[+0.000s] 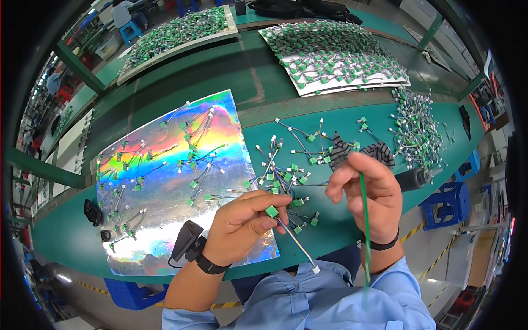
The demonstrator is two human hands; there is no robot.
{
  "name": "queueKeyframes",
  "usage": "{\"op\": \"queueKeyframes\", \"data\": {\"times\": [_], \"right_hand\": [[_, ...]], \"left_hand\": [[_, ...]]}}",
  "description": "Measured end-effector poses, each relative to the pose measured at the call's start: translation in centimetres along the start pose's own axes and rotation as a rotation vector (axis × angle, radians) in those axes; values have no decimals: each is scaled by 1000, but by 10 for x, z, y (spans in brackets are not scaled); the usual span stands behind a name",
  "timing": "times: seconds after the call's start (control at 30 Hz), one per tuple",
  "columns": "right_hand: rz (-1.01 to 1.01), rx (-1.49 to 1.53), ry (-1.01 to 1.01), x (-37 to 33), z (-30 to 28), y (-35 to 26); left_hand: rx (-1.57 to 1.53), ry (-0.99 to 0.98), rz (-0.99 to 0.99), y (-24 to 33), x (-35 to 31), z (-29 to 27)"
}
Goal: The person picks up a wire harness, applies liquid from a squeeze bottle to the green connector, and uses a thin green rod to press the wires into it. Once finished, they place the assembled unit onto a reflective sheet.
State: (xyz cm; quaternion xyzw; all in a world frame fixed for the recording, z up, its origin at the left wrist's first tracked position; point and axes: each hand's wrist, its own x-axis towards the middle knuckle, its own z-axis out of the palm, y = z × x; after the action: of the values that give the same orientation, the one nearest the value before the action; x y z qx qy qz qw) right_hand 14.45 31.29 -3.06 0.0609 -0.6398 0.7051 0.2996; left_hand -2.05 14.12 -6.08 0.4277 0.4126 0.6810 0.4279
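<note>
My left hand (245, 223) pinches a small green connector block (272, 211) between thumb and fingers. From the block a short bundle of thin coloured wires (294, 237) runs down to a white plug (315, 269) that hangs free above my lap. My right hand (375, 190), to the right, has its fingers curled round a long thin green rod (365, 220), which stands nearly upright and blurs at its lower end. On the green table (324, 231), just beyond my hands, lies a loose heap of similar wired connectors (286, 176).
A shiny rainbow-reflecting sheet (159, 220) with scattered wired connectors covers the left. A dense pile (415, 126) lies at the right, near a dark bottle (412, 179) and grey striped cloth (379, 151). Loaded white boards (324, 91) (234, 27) stand at the back. Blue stools (448, 203) flank the table.
</note>
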Motion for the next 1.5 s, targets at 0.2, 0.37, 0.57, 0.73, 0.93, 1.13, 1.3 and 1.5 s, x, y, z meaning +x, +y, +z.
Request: {"op": "queueKeyframes", "data": {"times": [0.2,0.37,0.57,0.73,0.93,1.13,1.3,1.5], "right_hand": [[-166,-561,-173,16,12,-10],[-166,-584,-60,20,23,2],[74,55,143,7,30,9],[-95,-234,-135,13,23,13],[-122,-334,-137,9,24,15],[-240,-469,-160,11,24,15],[-291,-570,-215,12,21,13],[-305,-561,-232,11,19,14]], "left_hand": [[-4,-71,12,1,0,-2],[4,-50,93,0,4,-2],[-213,9,26,-7,-2,0],[-238,-25,25,-6,0,-1],[-194,-60,18,-7,-1,-3],[-240,-41,-79,-5,-4,-3],[-212,60,-242,2,-4,3],[-300,62,-245,-1,-5,4]]}}
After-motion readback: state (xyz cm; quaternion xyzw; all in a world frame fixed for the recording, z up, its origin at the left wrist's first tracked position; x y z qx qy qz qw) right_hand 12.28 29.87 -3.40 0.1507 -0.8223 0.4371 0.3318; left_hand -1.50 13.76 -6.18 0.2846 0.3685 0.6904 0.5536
